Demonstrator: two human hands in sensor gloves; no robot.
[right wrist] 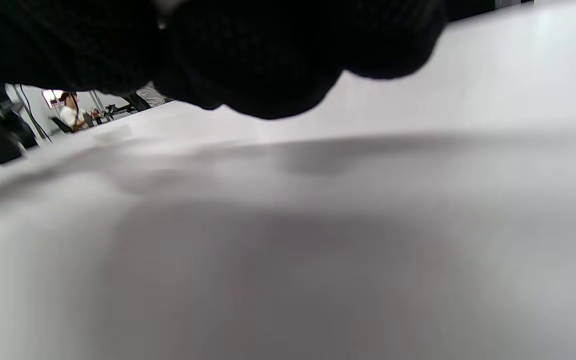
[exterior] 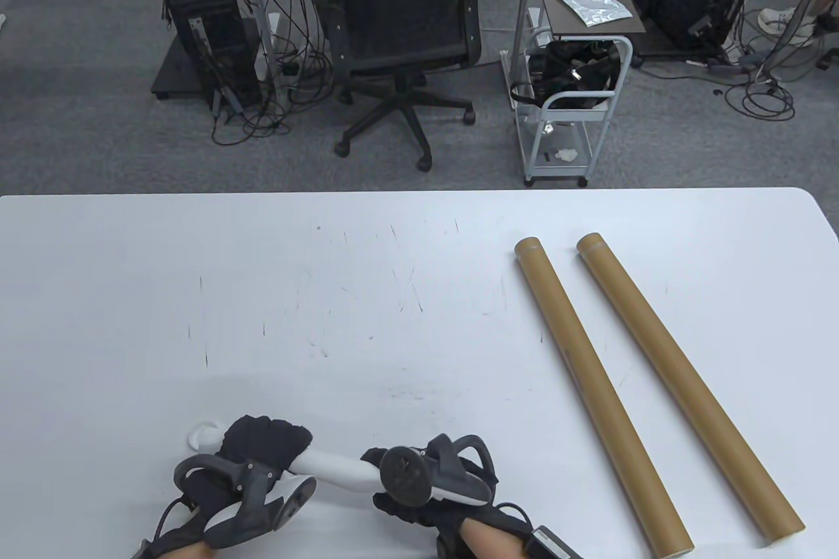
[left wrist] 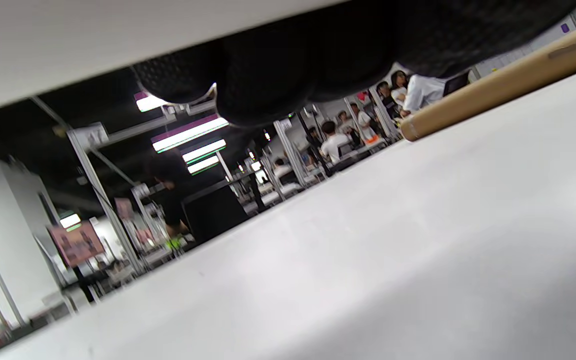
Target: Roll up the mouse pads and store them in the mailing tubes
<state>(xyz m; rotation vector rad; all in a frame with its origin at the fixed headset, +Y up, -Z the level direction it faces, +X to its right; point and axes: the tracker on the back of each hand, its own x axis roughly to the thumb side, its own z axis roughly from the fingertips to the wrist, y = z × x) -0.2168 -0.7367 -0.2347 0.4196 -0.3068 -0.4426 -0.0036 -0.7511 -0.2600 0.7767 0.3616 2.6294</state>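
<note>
The left hand [exterior: 265,447] is curled over the left part of a rolled white pad [exterior: 331,468], gripping it just above the table [exterior: 393,297] near its front edge, with the roll's left end [exterior: 203,436] protruding beyond the fingers. The right hand [exterior: 426,487] grips the roll's right end, fingers wrapped around it, so the pad spans between both hands. Well apart to the right of the right hand, two brown tubes [exterior: 600,388] [exterior: 688,388] lie side by side on the table, near each other but not touching.
</note>
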